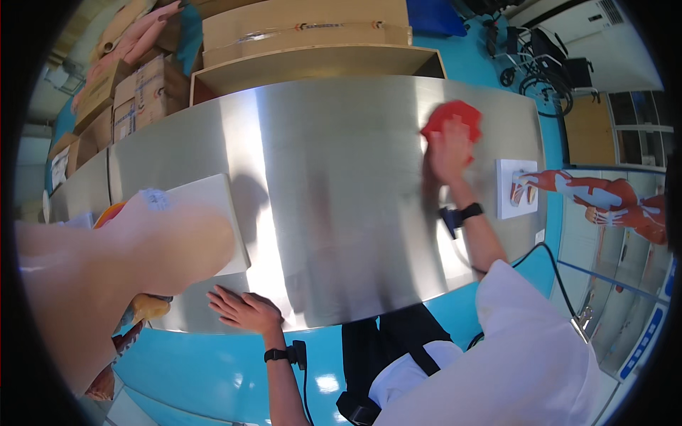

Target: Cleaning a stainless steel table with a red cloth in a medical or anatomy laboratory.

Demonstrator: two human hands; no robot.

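A red cloth (454, 114) lies on the stainless steel tabletop (341, 186) near its far right part. My right hand (450, 149) presses down on the cloth with the palm, its fingers pointing away from me; blur hides whether they grip it. At the near left edge of the table, my left hand (246, 311) rests with fingers apart and nothing in it. Each wrist wears a black strap with a small device. Left of centre stands a large skin-coloured anatomical model (176, 245) on a white base (234, 234).
A muscle figure model (597, 191) has its foot on a white base (517, 213) at the table's right end. Beyond the far edge are an open wooden box (314, 61) and cardboard boxes (154, 90). A wheelchair (543, 64) stands back right. A black cable (557, 271) runs near my right arm.
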